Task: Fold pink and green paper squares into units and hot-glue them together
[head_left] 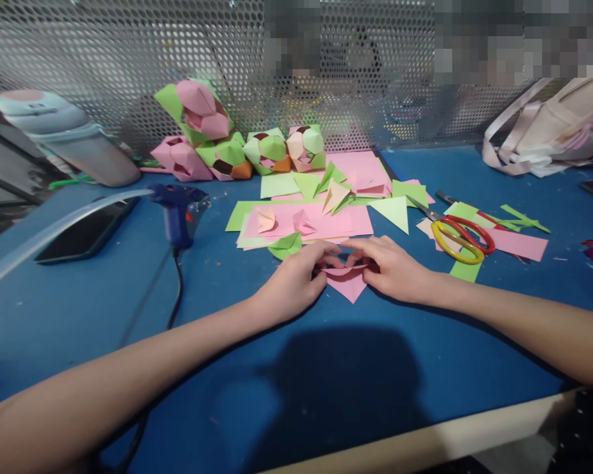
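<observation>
Between my two hands is a pink piece of folded paper (350,284), its pointed corner facing me and its upper edge bent into a curve. My left hand (305,273) pinches its left side, with fingers curled and thumb below. On the other side, my right hand (388,266) grips the right corner in the same way. Some fingertips are hidden behind the paper. Just beyond my left hand lies a folded green paper piece (285,245). Behind it, two small folded pieces rest on a stack of pink sheets (326,220).
A blue glue gun (178,220) stands left, its cord running toward me. Scissors (459,230) with red and yellow handles lie right among paper scraps. Folded paper balls (230,155) line the mesh panel (237,59). A phone (86,227), a bottle (74,138) and a bag (553,128) surround them.
</observation>
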Action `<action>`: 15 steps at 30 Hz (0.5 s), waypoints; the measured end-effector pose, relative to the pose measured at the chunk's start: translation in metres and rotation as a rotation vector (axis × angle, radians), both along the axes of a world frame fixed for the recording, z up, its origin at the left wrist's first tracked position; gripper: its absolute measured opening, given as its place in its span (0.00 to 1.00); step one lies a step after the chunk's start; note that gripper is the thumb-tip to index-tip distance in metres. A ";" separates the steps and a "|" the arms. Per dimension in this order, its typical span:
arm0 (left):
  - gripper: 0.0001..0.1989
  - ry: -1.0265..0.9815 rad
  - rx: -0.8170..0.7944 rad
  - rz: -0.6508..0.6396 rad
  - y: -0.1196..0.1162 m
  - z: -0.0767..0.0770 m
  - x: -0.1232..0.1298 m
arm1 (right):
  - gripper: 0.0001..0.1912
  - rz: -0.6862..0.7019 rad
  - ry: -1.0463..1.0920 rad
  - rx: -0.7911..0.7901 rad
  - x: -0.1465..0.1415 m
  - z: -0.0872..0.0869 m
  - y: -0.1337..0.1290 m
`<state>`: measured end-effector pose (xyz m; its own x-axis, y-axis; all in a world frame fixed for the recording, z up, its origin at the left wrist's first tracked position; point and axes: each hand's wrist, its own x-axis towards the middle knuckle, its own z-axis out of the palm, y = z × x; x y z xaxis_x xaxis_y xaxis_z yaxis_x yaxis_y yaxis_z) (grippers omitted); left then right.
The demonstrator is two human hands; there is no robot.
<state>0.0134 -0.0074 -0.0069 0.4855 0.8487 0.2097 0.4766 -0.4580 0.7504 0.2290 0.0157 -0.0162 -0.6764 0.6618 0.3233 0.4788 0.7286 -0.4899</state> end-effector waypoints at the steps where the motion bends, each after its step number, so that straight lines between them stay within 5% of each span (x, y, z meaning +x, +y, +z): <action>1: 0.22 -0.001 0.005 -0.014 0.000 0.000 0.000 | 0.32 0.014 -0.021 0.034 0.000 0.000 0.000; 15: 0.18 0.417 0.454 -0.051 0.002 0.005 -0.011 | 0.19 0.134 -0.348 0.651 0.013 0.015 0.005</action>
